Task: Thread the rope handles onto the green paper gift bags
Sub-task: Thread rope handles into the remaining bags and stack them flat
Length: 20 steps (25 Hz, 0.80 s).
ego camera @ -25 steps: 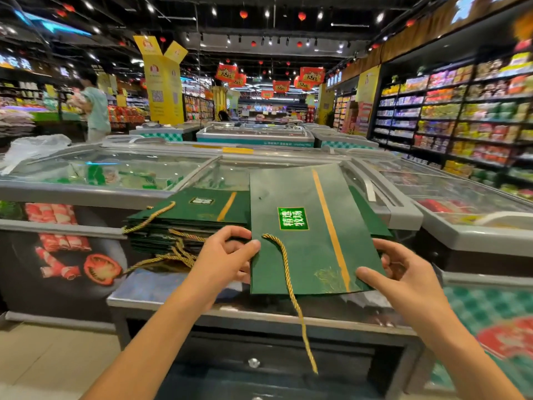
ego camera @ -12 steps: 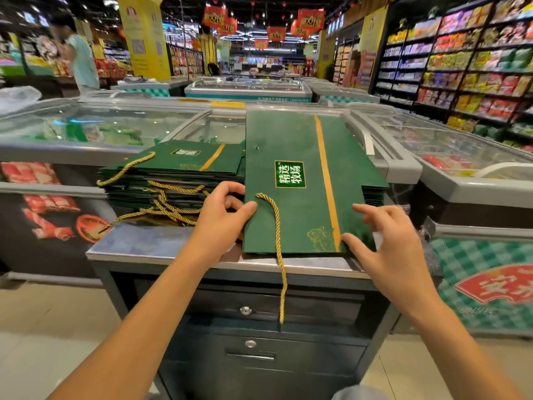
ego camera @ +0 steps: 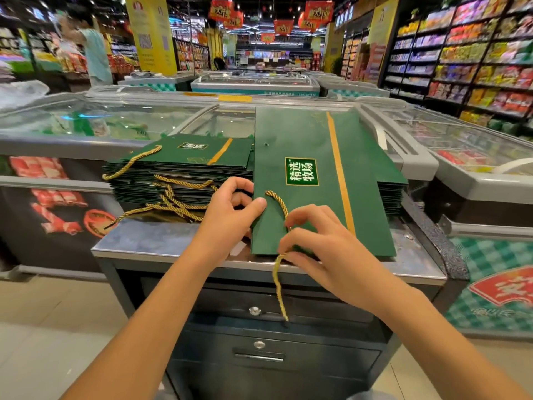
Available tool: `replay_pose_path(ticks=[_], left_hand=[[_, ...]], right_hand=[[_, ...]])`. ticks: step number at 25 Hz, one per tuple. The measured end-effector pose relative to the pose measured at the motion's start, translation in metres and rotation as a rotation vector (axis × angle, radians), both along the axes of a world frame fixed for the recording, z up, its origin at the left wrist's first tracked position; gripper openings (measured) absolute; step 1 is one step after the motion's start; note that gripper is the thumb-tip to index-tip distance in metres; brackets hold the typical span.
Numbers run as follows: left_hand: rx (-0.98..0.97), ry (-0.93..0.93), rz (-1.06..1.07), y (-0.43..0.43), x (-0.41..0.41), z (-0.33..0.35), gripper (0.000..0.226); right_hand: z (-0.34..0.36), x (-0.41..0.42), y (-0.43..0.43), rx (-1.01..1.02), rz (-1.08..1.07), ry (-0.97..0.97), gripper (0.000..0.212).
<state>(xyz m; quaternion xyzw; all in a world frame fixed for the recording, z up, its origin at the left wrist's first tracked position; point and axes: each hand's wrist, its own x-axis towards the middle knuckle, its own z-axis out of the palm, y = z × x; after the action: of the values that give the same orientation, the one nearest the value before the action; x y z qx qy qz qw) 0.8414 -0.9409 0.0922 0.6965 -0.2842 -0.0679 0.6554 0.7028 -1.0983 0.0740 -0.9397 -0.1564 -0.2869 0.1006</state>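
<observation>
- The green bag (ego camera: 323, 215) lies flat on the bench (ego camera: 161, 241), on top of a low pile of similar bags. Its near short edge is at the bench's front edge.
- Its long axis runs straight away from the person, toward the back edge. The edge with the punched holes faces left, so I judge the mouth to point left; the printed label reads sideways.
- The gold rope (ego camera: 278, 287) comes out of the nearer hole by the left edge, crosses the bag's face toward the front and hangs over the front edge of the bench, its tip loose in front of the drawers.
- The left hand (ego camera: 230, 217) pinches the bag's left edge just beside that nearer hole, thumb on top.
- The right hand (ego camera: 326, 249) is clamped on the rope near the front edge, fingers curled round it. The two hands are near but not touching.
- The step in hand looks like drawing the rope through and bringing its free end to the far hole (ego camera: 266, 144), which is open.
- To do it well, keep the left hand pinning the paper so the hole does not tear, pull the rope smoothly along the edge, and pinch near the tip for aiming.
- A pile of finished bags (ego camera: 184, 166) with rope handles sits at the bench's left side.
</observation>
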Motion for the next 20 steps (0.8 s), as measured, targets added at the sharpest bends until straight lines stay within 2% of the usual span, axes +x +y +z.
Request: replay_pose_path(ticks=[2,4,6,10,13,18,20], left_hand=[[-0.016,0.026,-0.006,0.000,0.002,-0.001,0.013],[-0.007,0.032,0.004,-0.001,0.003,-0.004,0.014],[0.043,-0.027,0.042,-0.002,0.004,-0.007,0.015],[0.074,-0.240,0.107,-0.001,-0.001,-0.010,0.029],[0.059,-0.408,0.077,0.004,-0.006,-0.008,0.026],[0.138,-0.429,-0.026,0.005,-0.012,-0.005,0.010],[0.189,-0.391,-0.075,0.006,-0.010,-0.007,0.022]], right_hand=[[0.008,0.000,0.003,0.321,0.023,0.039,0.003],[0.020,0.003,0.002,0.609,-0.022,0.022,0.009],[0.031,0.009,-0.002,0.779,-0.079,-0.027,0.010],[0.035,0.023,-0.004,0.931,-0.232,-0.083,0.024],[0.028,0.029,-0.002,0.987,-0.312,-0.087,0.029],[0.027,0.029,-0.001,1.101,-0.335,-0.114,0.031],[0.027,0.028,-0.003,1.165,-0.330,-0.130,0.028]])
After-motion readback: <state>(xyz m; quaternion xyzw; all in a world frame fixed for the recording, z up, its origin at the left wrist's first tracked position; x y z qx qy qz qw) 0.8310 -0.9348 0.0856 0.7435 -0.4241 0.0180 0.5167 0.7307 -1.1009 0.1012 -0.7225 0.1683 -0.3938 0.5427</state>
